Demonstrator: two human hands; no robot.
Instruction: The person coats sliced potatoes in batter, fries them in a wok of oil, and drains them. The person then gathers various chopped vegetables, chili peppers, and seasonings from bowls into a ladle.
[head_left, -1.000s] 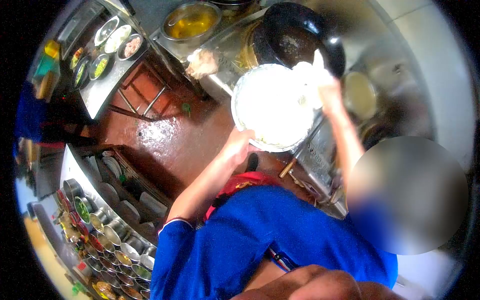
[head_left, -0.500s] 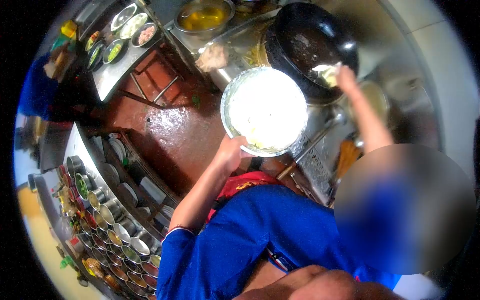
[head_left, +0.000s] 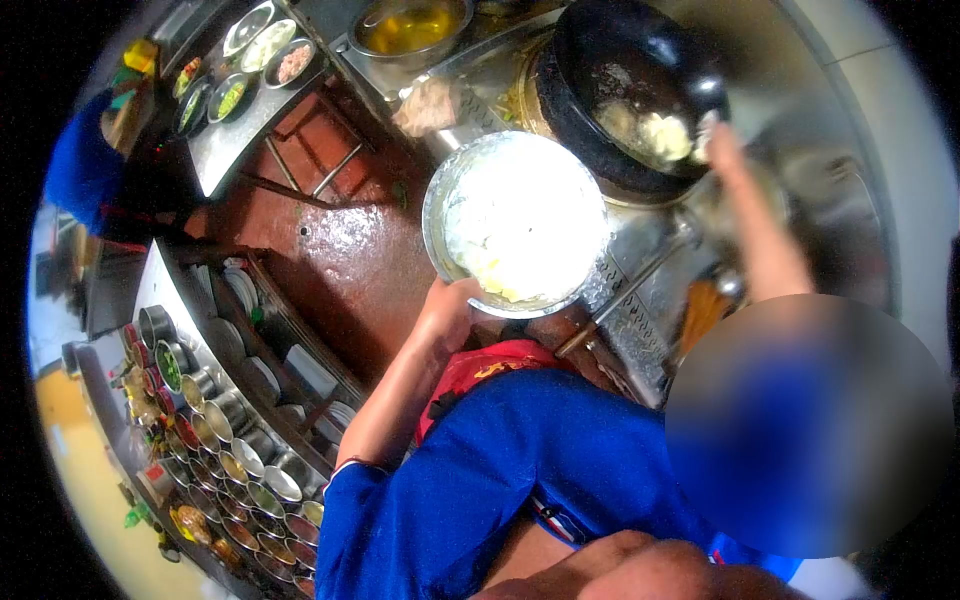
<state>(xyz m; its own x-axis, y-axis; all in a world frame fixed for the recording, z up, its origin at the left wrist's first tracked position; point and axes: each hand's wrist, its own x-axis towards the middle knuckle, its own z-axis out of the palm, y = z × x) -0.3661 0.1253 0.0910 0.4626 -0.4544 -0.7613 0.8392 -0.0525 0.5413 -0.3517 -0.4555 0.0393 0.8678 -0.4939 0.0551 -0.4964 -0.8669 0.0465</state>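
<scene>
My left hand [head_left: 452, 305] is closed on the near-left rim of a round metal bowl [head_left: 434, 235]. Thick white batter [head_left: 525, 215] coats its inside, with a few yellowish bits near the lower edge. At the right wall of a black wok [head_left: 580, 60] is my right hand [head_left: 719, 148], its fingers smeared white and blurred, so their closure is unclear. Pale battered lumps [head_left: 665, 135] lie on the lower right inside of the wok, just left of these fingers. A dark, shiny film covers the wok's bottom.
A pan of yellow liquid [head_left: 410, 30] stands left of the wok, near a crumpled cloth [head_left: 428, 106]. Further left, a side table [head_left: 215, 160] bears several bowls of food. Rows of metal containers [head_left: 245, 460] fill the lower left. A person in blue [head_left: 82, 165] is at far left.
My right hand has moved right, away from the white lump it held, which now rests in the wok. The bowl has shifted slightly left and is still in my left hand.
</scene>
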